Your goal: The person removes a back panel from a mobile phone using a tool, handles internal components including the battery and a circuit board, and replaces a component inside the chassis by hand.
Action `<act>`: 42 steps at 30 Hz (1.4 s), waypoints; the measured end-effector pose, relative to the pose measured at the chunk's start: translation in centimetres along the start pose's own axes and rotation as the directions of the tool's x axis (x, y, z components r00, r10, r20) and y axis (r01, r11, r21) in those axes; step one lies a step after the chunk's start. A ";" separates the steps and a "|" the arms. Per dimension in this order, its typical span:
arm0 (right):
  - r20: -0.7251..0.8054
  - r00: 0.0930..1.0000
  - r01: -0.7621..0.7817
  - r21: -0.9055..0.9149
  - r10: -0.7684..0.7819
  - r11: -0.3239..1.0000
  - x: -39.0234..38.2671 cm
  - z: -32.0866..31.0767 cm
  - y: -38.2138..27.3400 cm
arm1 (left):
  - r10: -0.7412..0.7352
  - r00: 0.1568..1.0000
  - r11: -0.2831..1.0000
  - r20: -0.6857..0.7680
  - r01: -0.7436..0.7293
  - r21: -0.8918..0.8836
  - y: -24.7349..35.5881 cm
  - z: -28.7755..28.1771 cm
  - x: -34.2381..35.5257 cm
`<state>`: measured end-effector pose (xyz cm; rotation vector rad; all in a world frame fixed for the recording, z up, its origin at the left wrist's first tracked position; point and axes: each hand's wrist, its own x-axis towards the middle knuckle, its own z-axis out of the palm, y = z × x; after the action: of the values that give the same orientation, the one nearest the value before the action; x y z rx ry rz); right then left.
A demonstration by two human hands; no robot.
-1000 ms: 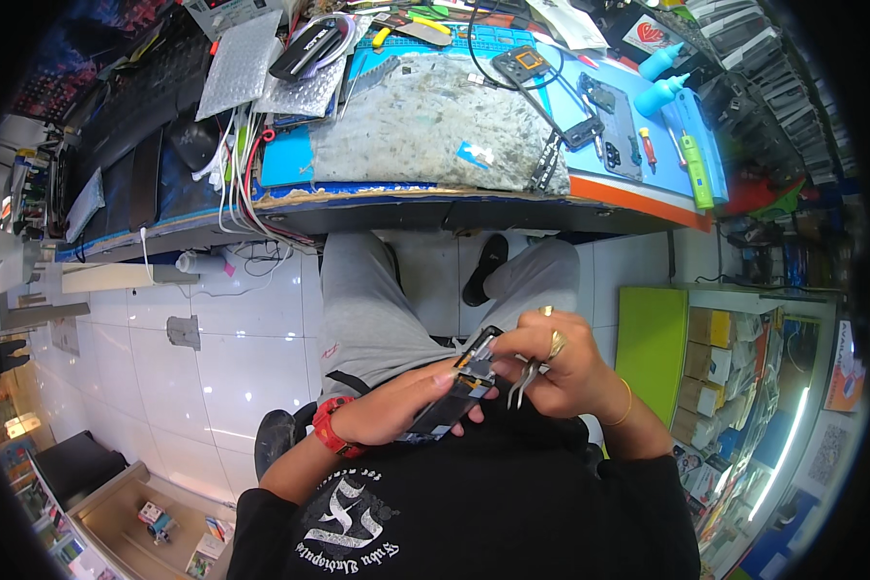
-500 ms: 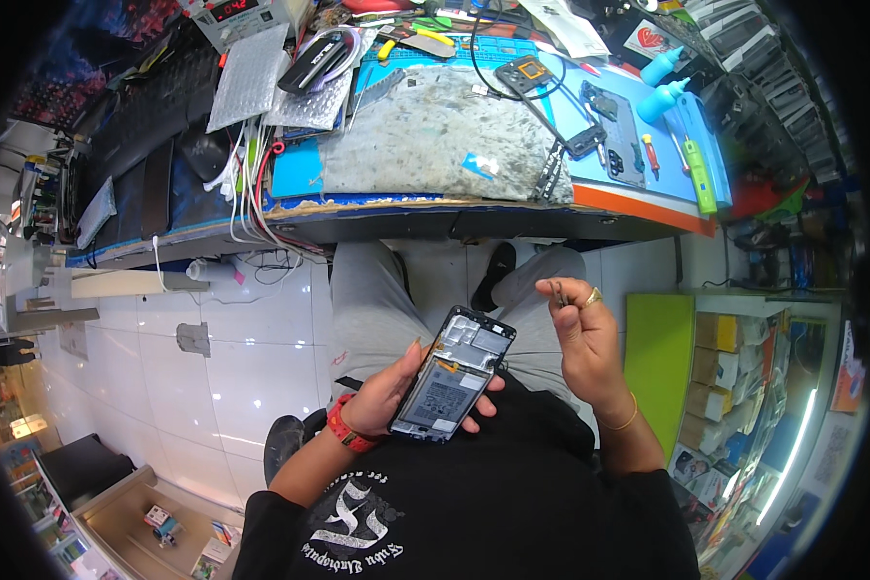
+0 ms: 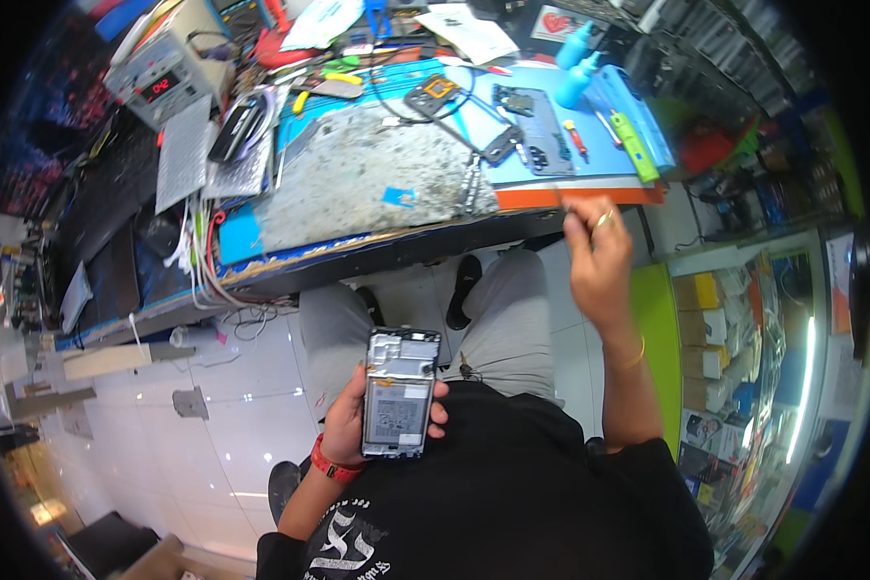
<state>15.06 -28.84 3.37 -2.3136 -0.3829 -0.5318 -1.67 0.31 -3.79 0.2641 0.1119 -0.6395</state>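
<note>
An opened smartphone (image 3: 397,406) lies in my left hand (image 3: 342,425), its back cover off and the battery and inner metal parts showing. My thumb presses along one side and the fingertips wrap round the other. Out to the right, my right hand (image 3: 601,253) is raised near the desk's front edge, with a ring on one finger. Thumb and fingers pinch a thin dark tool (image 3: 559,199), perhaps tweezers; most of it is hidden. Nearest to that hand on the desk is a grey phone frame (image 3: 548,145) on a blue mat (image 3: 590,172).
A stained grey work mat (image 3: 329,188) covers the desk's middle. Light-blue squeeze bottles (image 3: 576,82), a green tool (image 3: 634,147) and a small red screwdriver (image 3: 576,140) stand or lie at right. Farther left are cables (image 3: 203,253) and a power supply (image 3: 153,85). A glass display case (image 3: 744,358) stands at right.
My right hand has moved up and forward toward the desk with the thin tool. My left hand has shifted left, turning the phone more upright. The view has swung to the right.
</note>
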 end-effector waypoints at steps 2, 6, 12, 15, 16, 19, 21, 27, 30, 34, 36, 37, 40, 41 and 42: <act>-0.138 0.988 0.038 -0.228 -0.070 0.973 2.6 -1.2 3.3 | 0.008 0.999 1.000 -0.034 -0.008 0.006 0.0 -0.2 0.0; -0.269 0.963 -0.122 -0.395 0.013 0.910 7.0 -2.3 9.4 | 0.043 0.999 0.998 -0.003 -0.043 0.055 -0.2 0.0 0.7; -0.127 0.978 -0.207 -0.603 0.163 0.770 10.8 -1.1 12.1 | 0.085 0.996 0.995 -0.025 -0.083 0.058 -0.2 0.1 0.5; -0.151 0.988 -0.068 -0.630 -0.037 0.773 11.0 -0.1 10.4 | 0.108 0.993 0.993 -0.046 -0.106 0.050 -0.1 0.2 0.3; -0.085 0.994 0.009 -0.554 -0.067 0.833 11.3 0.2 9.4 | 0.116 0.992 0.992 -0.047 -0.113 0.056 0.0 0.1 0.4; 0.104 0.984 0.170 -0.327 -0.143 0.930 12.3 1.9 6.4 | 0.132 0.989 0.989 -0.069 -0.127 0.081 0.0 0.1 0.0; 0.172 0.977 0.180 -0.324 -0.129 0.929 13.7 3.2 7.2 | 0.128 0.989 0.987 -0.068 -0.120 0.106 0.2 0.1 0.3; 0.420 0.908 0.127 -0.295 0.009 0.947 17.5 4.7 9.1 | 0.139 0.989 0.986 -0.045 -0.134 0.100 0.4 0.3 0.3; 0.476 0.879 0.144 -0.311 0.023 0.939 18.3 4.9 9.0 | 0.152 0.987 0.986 -0.055 -0.148 0.082 0.2 -0.1 0.1; 0.419 0.896 0.295 -0.314 -0.147 0.902 18.1 4.5 8.9 | 0.159 0.986 0.984 -0.058 -0.154 0.086 0.3 -0.5 0.0; 0.378 0.907 0.331 -0.364 -0.187 0.871 17.6 3.6 7.8 | 0.163 0.985 0.984 -0.050 -0.159 0.083 0.4 -0.4 0.1; 0.333 0.911 0.363 -0.369 -0.243 0.856 17.3 3.1 7.6 | 0.164 0.985 0.984 -0.057 -0.159 0.080 0.4 -0.4 0.1; 0.202 0.904 0.426 -0.364 -0.376 0.828 16.5 1.2 6.9 | 0.170 0.983 0.983 -0.072 -0.164 0.076 0.4 0.0 0.2; 0.165 0.903 0.430 -0.340 -0.397 0.836 16.2 0.5 6.1 | 0.176 0.981 0.982 -0.077 -0.170 0.077 0.5 0.3 0.2; 0.127 0.900 0.436 -0.315 -0.418 0.843 15.9 0.0 5.5 | 0.182 0.980 0.981 -0.081 -0.176 0.078 0.5 0.5 0.3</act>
<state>31.19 -30.81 7.78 -2.5818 -0.9134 -0.8057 -1.08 0.42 -3.30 0.3666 0.1487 -0.4529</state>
